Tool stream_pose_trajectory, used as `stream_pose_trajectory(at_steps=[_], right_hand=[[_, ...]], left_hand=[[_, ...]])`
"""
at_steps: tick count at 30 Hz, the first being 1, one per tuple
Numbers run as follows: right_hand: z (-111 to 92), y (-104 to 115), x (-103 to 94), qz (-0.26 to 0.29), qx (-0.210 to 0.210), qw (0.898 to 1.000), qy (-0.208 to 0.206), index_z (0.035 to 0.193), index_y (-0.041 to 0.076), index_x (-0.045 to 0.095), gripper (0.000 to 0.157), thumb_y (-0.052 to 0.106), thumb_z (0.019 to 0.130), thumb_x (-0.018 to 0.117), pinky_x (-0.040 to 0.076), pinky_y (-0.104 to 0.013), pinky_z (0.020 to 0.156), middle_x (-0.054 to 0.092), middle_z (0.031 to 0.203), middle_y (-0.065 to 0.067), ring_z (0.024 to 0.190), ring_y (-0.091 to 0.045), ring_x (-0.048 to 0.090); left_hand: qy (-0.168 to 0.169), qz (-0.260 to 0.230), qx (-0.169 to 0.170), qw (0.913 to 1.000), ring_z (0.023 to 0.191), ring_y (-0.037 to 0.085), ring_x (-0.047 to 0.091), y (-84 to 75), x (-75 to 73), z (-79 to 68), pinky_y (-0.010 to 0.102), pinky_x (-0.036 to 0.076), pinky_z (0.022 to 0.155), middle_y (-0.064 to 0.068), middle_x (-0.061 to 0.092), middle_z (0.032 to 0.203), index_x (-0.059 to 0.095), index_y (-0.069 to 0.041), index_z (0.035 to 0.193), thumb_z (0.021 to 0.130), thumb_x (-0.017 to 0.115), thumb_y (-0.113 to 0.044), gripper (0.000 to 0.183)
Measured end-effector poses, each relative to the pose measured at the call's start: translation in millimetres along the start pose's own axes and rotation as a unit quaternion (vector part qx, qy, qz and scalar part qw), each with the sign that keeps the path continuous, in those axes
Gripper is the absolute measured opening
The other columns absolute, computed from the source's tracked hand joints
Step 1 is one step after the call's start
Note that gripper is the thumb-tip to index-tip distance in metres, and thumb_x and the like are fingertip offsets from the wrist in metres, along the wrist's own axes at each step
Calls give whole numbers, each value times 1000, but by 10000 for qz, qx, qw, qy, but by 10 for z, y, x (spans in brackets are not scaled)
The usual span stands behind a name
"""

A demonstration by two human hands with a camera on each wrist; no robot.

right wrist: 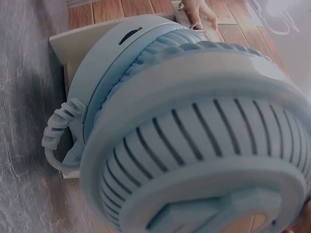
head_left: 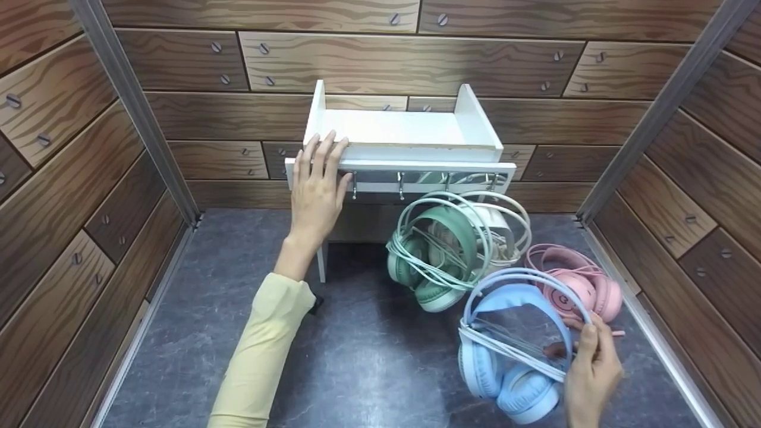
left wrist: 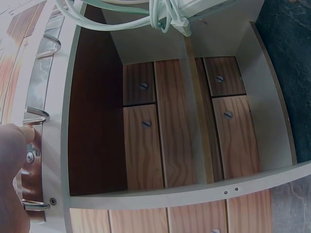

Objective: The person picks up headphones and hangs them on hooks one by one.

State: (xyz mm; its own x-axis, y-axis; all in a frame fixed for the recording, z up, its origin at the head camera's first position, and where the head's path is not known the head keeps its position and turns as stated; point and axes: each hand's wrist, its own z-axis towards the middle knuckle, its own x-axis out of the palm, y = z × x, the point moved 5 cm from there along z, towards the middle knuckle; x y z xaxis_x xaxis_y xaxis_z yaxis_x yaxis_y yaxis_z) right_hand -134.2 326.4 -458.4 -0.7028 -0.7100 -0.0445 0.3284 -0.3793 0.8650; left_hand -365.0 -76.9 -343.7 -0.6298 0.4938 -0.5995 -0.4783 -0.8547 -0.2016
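Head view gives me the best overall read: the right hand (head_left: 594, 362) has its thumb and fingers pinched on one side of the blue headphones (head_left: 529, 393), which are up in front of the pink headphones (head_left: 574, 291). Left hand (head_left: 318, 193) holds nothing, just lies fairly flat over the left end of the white rack (head_left: 428, 166). If I were coaching, I'd say leave that hand pressing there, since the rack looks light and might tip. Pinch the band near its top so the cups hang level, and mind the loose cable (head_left: 512, 353), which could snag on the green headphones (head_left: 437, 294) close by. Now the wrist cams: left wrist looks under the rack and catches the hooks (left wrist: 38, 116) side-on, bends and all, plus a little mounting screw (left wrist: 30, 157) I can't make out from above. Right wrist is mostly one ear cup (right wrist: 194, 141), but it does get me the ribbed outer shell and a coiled cable sleeve (right wrist: 63, 121), both lost from overhead. Can't see the pinch itself there, though.
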Motion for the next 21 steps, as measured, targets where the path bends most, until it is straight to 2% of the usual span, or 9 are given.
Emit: stream_pose_trajectory(at_steps=[10, 18, 21], right_hand=[[3, 45, 30, -42, -12, 10000, 60, 121, -5, 65, 28, 8, 107, 45, 51, -15, 50, 74, 93, 10, 50, -7, 66], [-1, 57, 44, -25, 32, 10000, 51, 120, -2, 67, 28, 9, 107, 45, 50, -14, 50, 75, 92, 10, 50, -6, 66], [-4, 64, 55, 30, -13, 10000, 74, 120, -5, 66, 28, 8, 107, 45, 51, -14, 51, 75, 93, 9, 50, -7, 66]], left_hand=[[9, 21, -24, 10000, 153, 26, 19, -2, -3, 1, 46, 12, 125, 2, 32, 163, 38, -22, 155, 103, 56, -31, 55], [18, 31, -14, 10000, 153, 26, 19, 4, 4, 5, 46, 13, 125, 2, 32, 163, 39, -22, 155, 103, 56, -31, 55], [2, 34, -7, 10000, 153, 26, 19, 4, 4, 7, 46, 13, 125, 2, 32, 163, 39, -22, 155, 103, 57, -31, 56]])
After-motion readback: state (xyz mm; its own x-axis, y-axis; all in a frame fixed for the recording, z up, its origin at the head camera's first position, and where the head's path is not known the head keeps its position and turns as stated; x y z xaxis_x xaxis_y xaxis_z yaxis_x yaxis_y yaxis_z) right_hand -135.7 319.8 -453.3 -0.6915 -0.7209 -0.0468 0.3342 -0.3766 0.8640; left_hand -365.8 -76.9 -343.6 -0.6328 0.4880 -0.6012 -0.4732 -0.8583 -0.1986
